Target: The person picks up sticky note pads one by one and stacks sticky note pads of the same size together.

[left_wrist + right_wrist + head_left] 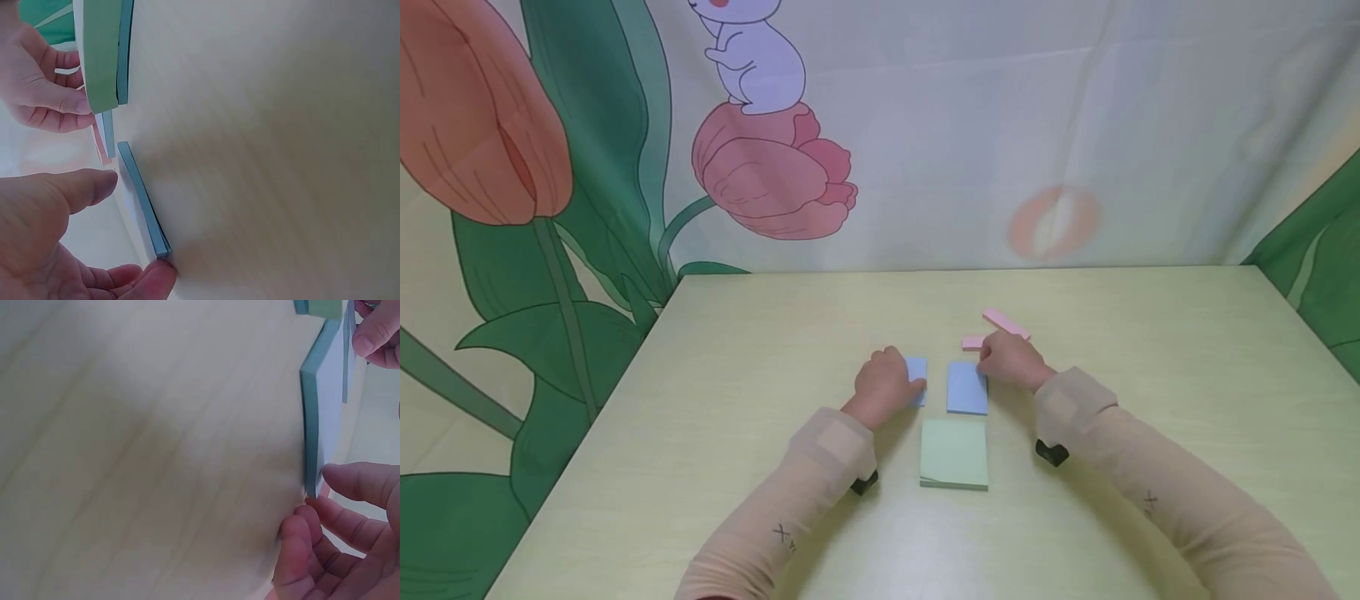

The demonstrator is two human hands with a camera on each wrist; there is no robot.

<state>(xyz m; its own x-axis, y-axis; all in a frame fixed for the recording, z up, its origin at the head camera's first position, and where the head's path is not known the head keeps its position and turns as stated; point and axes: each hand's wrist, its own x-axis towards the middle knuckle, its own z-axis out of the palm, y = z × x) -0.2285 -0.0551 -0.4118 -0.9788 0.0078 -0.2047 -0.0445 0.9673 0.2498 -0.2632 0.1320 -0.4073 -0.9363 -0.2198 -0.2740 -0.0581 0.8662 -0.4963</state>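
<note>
Two blue sticky-note pads lie side by side on the pale table [737,350]. My left hand [904,385] curls over the left blue pad [917,368]. In the left wrist view, my left hand [137,226] has its thumb [87,186] and a fingertip [159,275] against the edges of that pad [139,197]. My right hand [988,360] holds the far right corner of the right blue pad [967,390]. The right wrist view shows my right hand [315,495] pinching that pad [314,412] at its corner. A green pad [954,454] lies in front of both.
Two pink pads [1006,323] [972,342] lie just beyond my right hand. A curtain printed with tulips [775,175] hangs behind the table's far edge. The table's left edge [587,433] runs diagonally.
</note>
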